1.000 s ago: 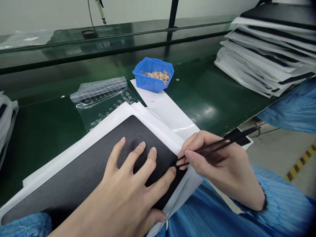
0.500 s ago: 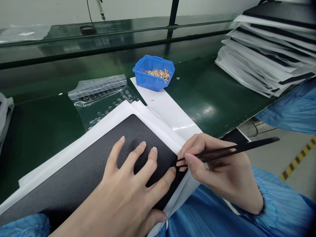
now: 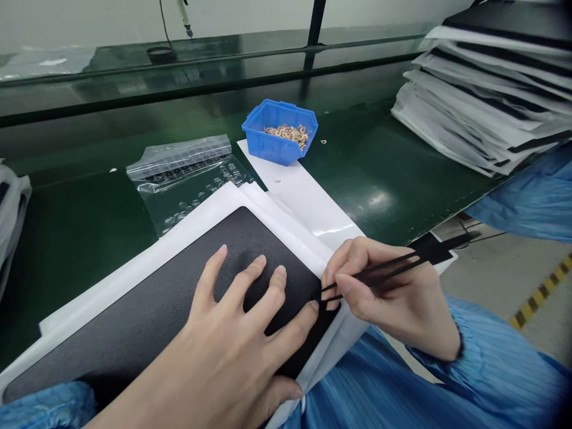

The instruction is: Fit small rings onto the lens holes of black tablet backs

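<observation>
A flat black panel (image 3: 134,316) with rounded corners lies at a slant on white wrapping sheet (image 3: 205,211). My left hand (image 3: 250,322) rests on the panel with its fingers spread. My right hand (image 3: 379,286) pinches a pair of black tweezers (image 3: 402,266) just beyond the panel's right edge area. The tweezer tips meet a small dark round piece (image 3: 316,296) on the panel, beside my left index fingertip. What exactly that piece is, I cannot make out.
A blue bin (image 3: 272,146) of small tan rings stands behind the panel on a white strip (image 3: 308,193). Left of it lies a clear bag (image 3: 179,179) with round dark and clear pieces. Wrapped black panels (image 3: 482,101) are stacked at the right, near a blue sleeve (image 3: 531,202).
The back end of the tweezers has swung up and inward, and my right wrist has shifted slightly left. My left hand stays in place on the panel.
</observation>
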`<state>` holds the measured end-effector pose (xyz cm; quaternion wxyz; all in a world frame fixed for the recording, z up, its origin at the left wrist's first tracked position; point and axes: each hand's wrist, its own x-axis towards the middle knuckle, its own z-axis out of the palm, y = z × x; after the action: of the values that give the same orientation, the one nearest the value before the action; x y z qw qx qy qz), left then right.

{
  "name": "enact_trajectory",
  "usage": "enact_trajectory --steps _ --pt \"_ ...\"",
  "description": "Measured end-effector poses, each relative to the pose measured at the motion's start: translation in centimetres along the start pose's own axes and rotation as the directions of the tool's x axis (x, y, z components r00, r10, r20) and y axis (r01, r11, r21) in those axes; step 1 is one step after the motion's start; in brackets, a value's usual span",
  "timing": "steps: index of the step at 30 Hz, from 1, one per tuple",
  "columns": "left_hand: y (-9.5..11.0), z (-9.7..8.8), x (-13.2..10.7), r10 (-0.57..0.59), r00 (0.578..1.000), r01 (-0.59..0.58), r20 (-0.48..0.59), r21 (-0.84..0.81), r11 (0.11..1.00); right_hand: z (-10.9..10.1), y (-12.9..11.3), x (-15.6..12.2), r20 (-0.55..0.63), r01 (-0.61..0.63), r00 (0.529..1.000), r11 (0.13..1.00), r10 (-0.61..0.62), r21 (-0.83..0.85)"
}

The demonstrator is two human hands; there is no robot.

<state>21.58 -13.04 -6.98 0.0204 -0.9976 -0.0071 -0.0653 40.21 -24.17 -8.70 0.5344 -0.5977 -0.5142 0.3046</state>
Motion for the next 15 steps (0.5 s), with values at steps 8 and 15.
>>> enact_trajectory --steps 8,15 --pt "0.2 -0.3 -0.4 -0.017 0.999 0.017 0.030 0.005 1.000 -0.9 -0.2 0.8 0.054 0.044 0.998 0.999 -0.045 0.017" --pt "0.0 -0.1 0.0 -0.014 1.000 0.013 0.004 0.017 1.000 -1.2 -0.2 0.8 0.096 0.158 0.984 0.983 -0.149 -0.096"
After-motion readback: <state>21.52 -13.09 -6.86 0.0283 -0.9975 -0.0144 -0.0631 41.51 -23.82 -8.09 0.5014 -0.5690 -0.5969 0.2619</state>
